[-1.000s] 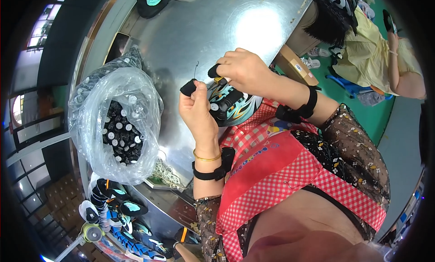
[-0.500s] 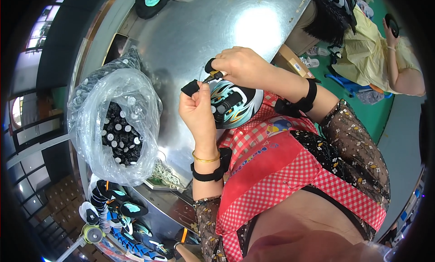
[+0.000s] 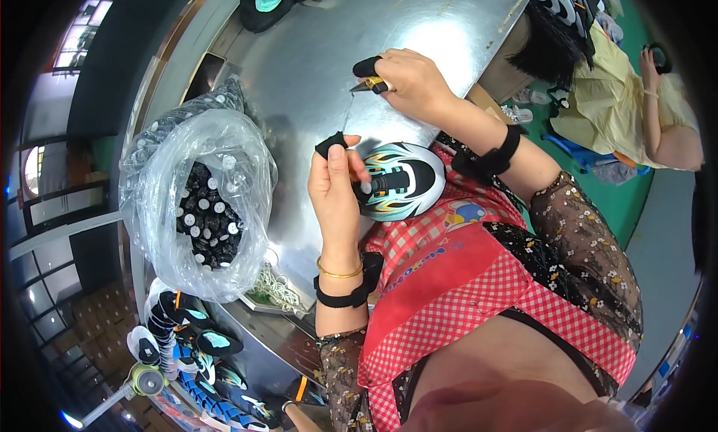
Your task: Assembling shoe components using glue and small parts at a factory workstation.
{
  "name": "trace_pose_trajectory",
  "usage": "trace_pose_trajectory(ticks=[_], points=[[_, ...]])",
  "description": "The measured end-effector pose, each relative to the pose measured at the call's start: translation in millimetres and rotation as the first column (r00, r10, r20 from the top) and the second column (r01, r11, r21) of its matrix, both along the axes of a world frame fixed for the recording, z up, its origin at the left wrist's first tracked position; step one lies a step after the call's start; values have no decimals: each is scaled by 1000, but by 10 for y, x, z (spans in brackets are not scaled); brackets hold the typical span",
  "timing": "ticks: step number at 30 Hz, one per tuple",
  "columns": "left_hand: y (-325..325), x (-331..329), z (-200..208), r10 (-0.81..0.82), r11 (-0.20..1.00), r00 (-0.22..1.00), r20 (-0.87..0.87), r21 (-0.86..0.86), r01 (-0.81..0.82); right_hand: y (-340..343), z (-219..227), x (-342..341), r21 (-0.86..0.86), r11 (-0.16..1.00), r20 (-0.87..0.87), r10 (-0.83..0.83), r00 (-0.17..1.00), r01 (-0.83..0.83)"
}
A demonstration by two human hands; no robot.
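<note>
Head view. Right hand (image 3: 413, 81) is closing round a small pointed tool with a yellow-and-black handle (image 3: 373, 84), its dark tip aiming left above the grey metal tabletop (image 3: 299, 73). A fine, dark thread (image 3: 347, 112) is running from near that tip down to the left hand (image 3: 334, 184). Left hand is curling, thumb lying against a black fabric finger cover (image 3: 329, 145); cannot tell whether it is pinching the thread.

Low-cut shoe in white, black, teal and orange (image 3: 408, 179) is lying just right of the left hand, by the table edge and against a red-and-white checked apron (image 3: 396, 241). Left fingers are overlapping its near end; contact unclear.

Left of the hands, a clear plastic bag (image 3: 153, 241) is gaping open, holding many small black pieces with white discs (image 3: 208, 226). Below it, to the right, a tangle of pale cord (image 3: 277, 291) is resting.
</note>
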State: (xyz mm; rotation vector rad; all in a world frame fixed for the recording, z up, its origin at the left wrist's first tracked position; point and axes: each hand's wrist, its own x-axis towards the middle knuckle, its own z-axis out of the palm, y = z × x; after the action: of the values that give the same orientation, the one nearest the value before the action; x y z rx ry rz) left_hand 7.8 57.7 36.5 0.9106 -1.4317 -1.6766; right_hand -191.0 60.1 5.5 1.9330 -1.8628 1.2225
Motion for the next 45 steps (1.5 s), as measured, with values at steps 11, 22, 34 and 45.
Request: trace_pose_trajectory(ticks=[11,22,34,45], points=[[-51,30,195,-59,995,984,-166,73,72,15,203,241,-115,984,69,147,987,-138],[-98,49,205,34,999,991,-131,45,-28,44,286,259,-139,980,37,147,988,-140],[-77,32,241,-2,998,997,-74,-59,-2,85,250,383,-148,979,-6,141,990,-140],[-10,-60,254,76,993,997,-22,-91,-77,170,206,455,-126,989,98,95,991,-82]])
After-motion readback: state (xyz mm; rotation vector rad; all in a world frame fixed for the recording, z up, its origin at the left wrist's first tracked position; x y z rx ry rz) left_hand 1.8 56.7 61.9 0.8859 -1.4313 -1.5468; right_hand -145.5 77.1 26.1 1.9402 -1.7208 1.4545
